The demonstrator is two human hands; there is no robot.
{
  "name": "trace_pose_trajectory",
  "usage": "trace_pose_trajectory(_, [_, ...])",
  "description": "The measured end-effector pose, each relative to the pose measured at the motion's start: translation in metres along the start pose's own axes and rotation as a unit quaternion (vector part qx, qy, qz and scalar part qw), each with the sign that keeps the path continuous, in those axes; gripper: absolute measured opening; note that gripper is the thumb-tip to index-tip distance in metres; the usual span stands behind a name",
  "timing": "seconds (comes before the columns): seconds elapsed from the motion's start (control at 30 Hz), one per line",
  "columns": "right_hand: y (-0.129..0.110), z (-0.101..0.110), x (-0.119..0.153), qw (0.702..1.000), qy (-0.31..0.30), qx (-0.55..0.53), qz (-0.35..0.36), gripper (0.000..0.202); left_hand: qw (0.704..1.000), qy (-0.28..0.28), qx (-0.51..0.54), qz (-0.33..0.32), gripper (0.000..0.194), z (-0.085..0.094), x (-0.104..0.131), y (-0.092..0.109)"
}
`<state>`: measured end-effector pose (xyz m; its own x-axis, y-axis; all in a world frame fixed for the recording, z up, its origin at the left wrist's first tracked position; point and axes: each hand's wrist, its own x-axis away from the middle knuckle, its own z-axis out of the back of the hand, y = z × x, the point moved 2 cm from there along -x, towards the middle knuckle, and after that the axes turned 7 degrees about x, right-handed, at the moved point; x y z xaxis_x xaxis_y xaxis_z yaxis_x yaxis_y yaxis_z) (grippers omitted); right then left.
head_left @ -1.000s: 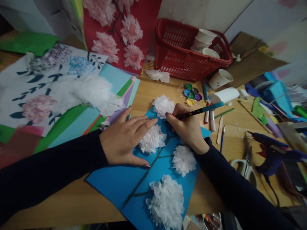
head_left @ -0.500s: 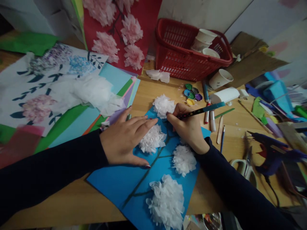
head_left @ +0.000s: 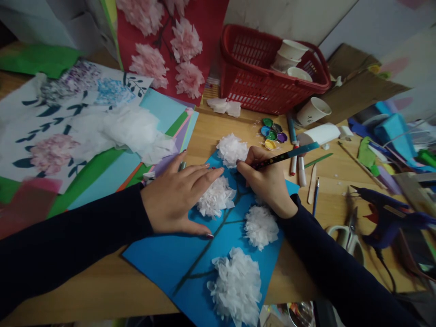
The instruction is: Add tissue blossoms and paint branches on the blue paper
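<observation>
A blue sheet (head_left: pixel 160 256) lies at an angle on the table, with a dark branch line and several white tissue flowers (head_left: pixel 236 286) on it. My left hand (head_left: pixel 180 195) rests spread over its left edge, fingers apart, beside a white flower (head_left: pixel 216 197). In my right hand (head_left: pixel 267 181) is a dark patterned pen (head_left: pixel 288 156) with a teal end, pinched between thumb and fingers. That hand is near the sheet's top, just right of the uppermost flower (head_left: pixel 232 151). The pen's tip is hidden behind my fingers.
Behind stand a red basket (head_left: pixel 259 86) with paper cups and a red sheet (head_left: pixel 213 27) with pink flowers. Paint pots (head_left: pixel 271 134) and markers lie beyond my right hand. Scissors (head_left: pixel 347 236) and a glue gun (head_left: pixel 388 213) are at right, coloured papers (head_left: pixel 163 113) at left.
The pen's upper end has tilted down very slightly. Both hands stay practically where they were.
</observation>
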<state>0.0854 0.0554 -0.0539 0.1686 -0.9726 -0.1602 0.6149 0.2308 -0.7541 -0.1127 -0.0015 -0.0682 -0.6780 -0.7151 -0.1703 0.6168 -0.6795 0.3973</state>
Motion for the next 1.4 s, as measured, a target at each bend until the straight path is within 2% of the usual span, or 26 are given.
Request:
trace_pose_trajectory(0.4, [0.001, 0.0, 0.0, 1.0, -0.007, 0.007, 0.011, 0.024, 1.0, 0.012, -0.016, -0.015, 0.102, -0.002, 0.001, -0.001])
trace_pose_trajectory(0.6, [0.001, 0.001, -0.002, 1.0, 0.009, -0.026, -0.013, 0.026, 1.0, 0.007, -0.02, -0.007, 0.101, -0.001, 0.001, 0.0])
trace_pose_trajectory(0.7, [0.002, 0.01, -0.003, 0.998, 0.04, -0.041, -0.025, 0.028, 1.0, -0.003, -0.027, -0.002, 0.102, -0.001, 0.001, 0.0])
trace_pose_trajectory(0.83, [-0.002, 0.035, 0.0, 0.994, 0.103, -0.02, -0.03, 0.031, 0.999, -0.002, -0.043, 0.005, 0.103, 0.0, 0.002, 0.002])
trace_pose_trajectory(0.93, [-0.008, 0.053, 0.008, 0.989, 0.138, -0.023, -0.038, 0.033, 0.998, 0.025, -0.064, 0.012, 0.103, -0.004, 0.004, 0.011])
trace_pose_trajectory(1.0, [-0.01, 0.056, 0.014, 0.987, 0.15, -0.039, -0.041, 0.033, 0.994, 0.06, -0.08, 0.036, 0.103, -0.01, 0.006, 0.022])
trace_pose_trajectory(1.1, [-0.009, 0.05, 0.022, 0.988, 0.14, -0.058, -0.042, 0.036, 0.986, 0.117, -0.092, 0.07, 0.099, -0.017, 0.012, 0.041])
trace_pose_trajectory(1.2, [-0.008, 0.042, 0.027, 0.991, 0.132, -0.029, -0.016, 0.038, 0.985, 0.145, -0.077, 0.052, 0.086, -0.02, 0.018, 0.056])
trace_pose_trajectory(1.3, [-0.006, 0.041, 0.032, 0.993, 0.115, 0.01, -0.002, 0.035, 0.985, 0.159, -0.062, 0.032, 0.08, -0.017, 0.022, 0.06])
trace_pose_trajectory(1.4, [-0.002, 0.043, 0.037, 0.995, 0.099, 0.005, -0.011, 0.033, 0.986, 0.155, -0.054, 0.033, 0.087, -0.014, 0.024, 0.056])
